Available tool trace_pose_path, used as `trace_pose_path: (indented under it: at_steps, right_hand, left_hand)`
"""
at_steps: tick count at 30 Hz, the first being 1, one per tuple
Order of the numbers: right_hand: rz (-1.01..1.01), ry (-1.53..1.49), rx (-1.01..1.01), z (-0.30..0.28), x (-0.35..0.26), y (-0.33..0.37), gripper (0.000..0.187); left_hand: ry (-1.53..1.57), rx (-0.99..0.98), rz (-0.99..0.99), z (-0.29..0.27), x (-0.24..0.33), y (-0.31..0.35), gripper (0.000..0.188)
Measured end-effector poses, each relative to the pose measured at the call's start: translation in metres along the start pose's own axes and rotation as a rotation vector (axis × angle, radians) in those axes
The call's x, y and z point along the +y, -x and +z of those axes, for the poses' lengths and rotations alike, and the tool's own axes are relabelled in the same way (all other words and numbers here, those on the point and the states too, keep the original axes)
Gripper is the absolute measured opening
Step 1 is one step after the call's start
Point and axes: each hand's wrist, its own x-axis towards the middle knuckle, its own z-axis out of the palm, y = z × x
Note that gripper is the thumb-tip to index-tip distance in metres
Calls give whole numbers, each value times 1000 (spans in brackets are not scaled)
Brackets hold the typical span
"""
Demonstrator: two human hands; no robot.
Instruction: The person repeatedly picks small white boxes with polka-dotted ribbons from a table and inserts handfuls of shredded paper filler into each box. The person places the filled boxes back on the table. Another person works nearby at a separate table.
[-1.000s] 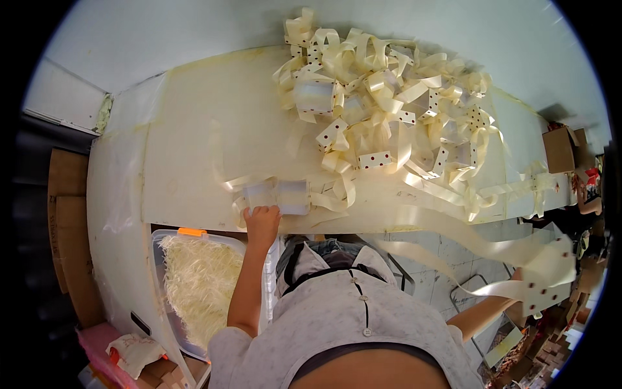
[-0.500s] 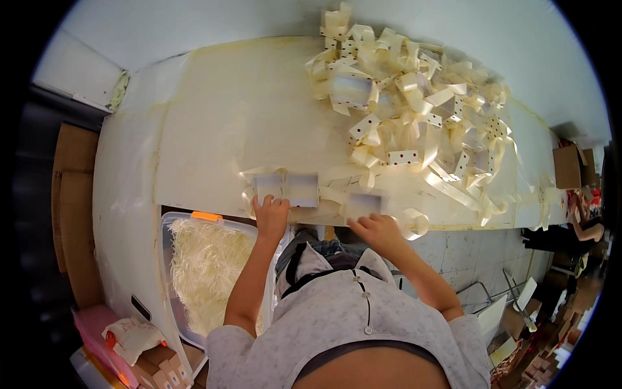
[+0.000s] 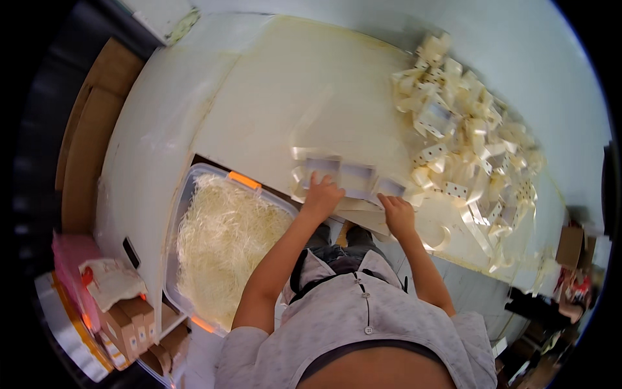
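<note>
Three small open white boxes stand in a row along the table's front edge: a left box (image 3: 322, 166), a middle box (image 3: 357, 179) and a right box (image 3: 391, 188). My left hand (image 3: 323, 194) grips the front wall of the left box, with a finger reaching over its rim. The right box's near side is between the fingers of my right hand (image 3: 398, 214), though the exact grip is partly hidden. Cream ribbon (image 3: 300, 153) trails from the left box. The insides of the boxes look pale, without visible contents.
A heap of similar white dotted boxes and cream ribbons (image 3: 479, 149) lies at the right of the table (image 3: 259, 97). Below the table's front edge, a clear bin (image 3: 171, 259) with orange latches holds pale shredded filler (image 3: 227, 240). A phone (image 3: 131, 253) lies at the left.
The right box has come close to the middle box, with my right hand on it; the gap between them has narrowed. The whole view has turned and shifted.
</note>
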Motion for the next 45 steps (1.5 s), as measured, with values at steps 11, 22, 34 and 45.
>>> trace_pose_path:
  at_steps: [11,22,34,45]
  right_hand:
    - [49,-105,6,-16,-17,28,37]
    - [-110,-350,-225,-2,-72,40,21]
    - [196,-510,-245,10,-63,64,22]
    - [-616,-801,-428,17,-250,-92,58]
  left_hand:
    - [153,300,-183,-47,-3,40,36]
    - [342,-687,-1622,50,-99,310,91]
    - [415,186,-1482,76,-58,378,38]
    - [413,104,-1260,-134,-47,264,41]
